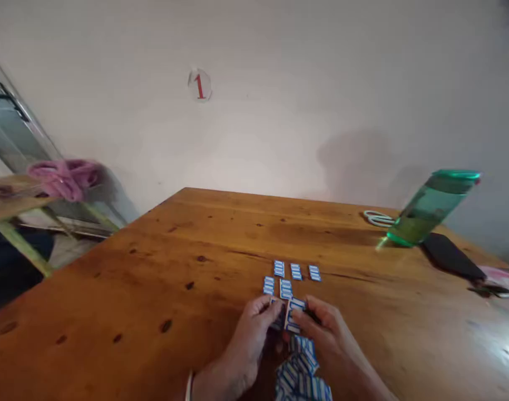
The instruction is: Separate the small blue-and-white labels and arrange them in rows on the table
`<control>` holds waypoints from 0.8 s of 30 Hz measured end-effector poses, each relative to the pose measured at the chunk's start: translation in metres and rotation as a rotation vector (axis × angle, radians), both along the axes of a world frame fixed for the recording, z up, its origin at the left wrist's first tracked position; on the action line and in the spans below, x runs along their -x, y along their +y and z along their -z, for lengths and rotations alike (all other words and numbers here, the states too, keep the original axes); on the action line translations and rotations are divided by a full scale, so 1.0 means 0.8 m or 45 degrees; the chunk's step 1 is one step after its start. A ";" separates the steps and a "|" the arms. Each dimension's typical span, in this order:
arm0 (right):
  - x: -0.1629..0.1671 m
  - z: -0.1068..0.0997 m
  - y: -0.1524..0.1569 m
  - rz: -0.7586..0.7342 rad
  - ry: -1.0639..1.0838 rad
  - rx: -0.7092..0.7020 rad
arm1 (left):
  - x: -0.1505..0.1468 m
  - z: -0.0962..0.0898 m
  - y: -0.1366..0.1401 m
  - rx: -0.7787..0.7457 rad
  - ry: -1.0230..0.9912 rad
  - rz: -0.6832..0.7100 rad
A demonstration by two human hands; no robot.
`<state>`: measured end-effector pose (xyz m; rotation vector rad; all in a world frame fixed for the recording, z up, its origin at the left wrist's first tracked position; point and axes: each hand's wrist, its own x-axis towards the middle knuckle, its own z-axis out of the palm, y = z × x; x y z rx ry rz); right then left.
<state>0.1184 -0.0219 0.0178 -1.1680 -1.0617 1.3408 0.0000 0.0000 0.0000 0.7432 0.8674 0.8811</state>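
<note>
Small rectangular cards with blue borders and white bars are in front of me. My right hand (327,328) pinches one striped card (295,313) between thumb and fingers. Beside it, almost touching, my left hand (254,328) grips another card (276,320), mostly hidden by the thumb; I cannot tell whether it is one card or more. Just beyond my fingers, several cards lie apart in two short rows, among them a nearer card (285,288) and a farther card (314,273). Below my hands lies a loose, overlapping pile of similar cards (302,370).
Everything lies on a knotted wooden table (154,278) against a wall. To the right are a green bottle (434,209), a white coiled cable (377,218) and a dark flat case (453,256). A pink cloth (66,178) rests on another table at far left.
</note>
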 end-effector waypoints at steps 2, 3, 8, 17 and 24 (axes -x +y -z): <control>0.002 -0.003 -0.001 -0.047 0.007 -0.009 | 0.003 -0.007 -0.001 -0.003 -0.045 -0.017; 0.002 -0.003 0.000 -0.070 0.009 -0.013 | 0.005 -0.009 -0.002 -0.009 -0.059 -0.015; 0.001 0.011 0.005 -0.146 -0.011 -0.029 | 0.009 -0.012 -0.001 -0.095 -0.022 0.089; -0.009 0.024 0.007 -0.001 0.055 0.072 | 0.008 -0.008 0.003 -0.256 0.276 0.006; -0.007 0.018 0.007 -0.031 -0.018 0.048 | 0.010 -0.015 0.001 -0.099 0.034 0.047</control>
